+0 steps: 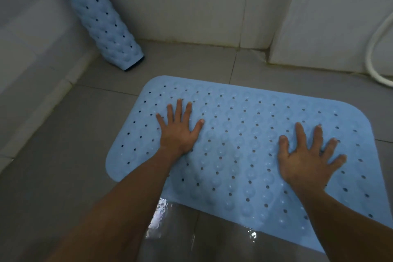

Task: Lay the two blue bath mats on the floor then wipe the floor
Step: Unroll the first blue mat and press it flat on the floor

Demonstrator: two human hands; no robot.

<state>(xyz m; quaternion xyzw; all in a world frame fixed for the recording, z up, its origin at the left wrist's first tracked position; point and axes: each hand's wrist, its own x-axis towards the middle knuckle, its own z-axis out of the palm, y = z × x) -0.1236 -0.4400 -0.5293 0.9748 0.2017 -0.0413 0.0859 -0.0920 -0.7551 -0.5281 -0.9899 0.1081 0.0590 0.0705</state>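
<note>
- Both hands flat, fingers spread, pressing on flat blue bath mat [244,134]: left hand [178,132] toward left end, right hand [306,159] toward right end. Nothing gripped or pinched by either.
- Wet, shiny patch of floor [53,144] visible at near edge, between forearms (apparently seen through a clear sheet or film; cannot tell which).
- Flat mat spread on grey tiles, long axis running left to right across view, far edge near wall [191,6] but apart from it.
- Second mat, rolled blue bath mat [106,19], standing tilted in far left corner, lower end on floor, upper part leaning at wall junction.
- Judged step: first mat being pressed down; second not yet laid.
- Key relation: roll lies ahead and to left of both hands, long axis steeply upright, left hand nearer. Likely reach forward-left with that hand.
- White hose [376,49] at far right.
</note>
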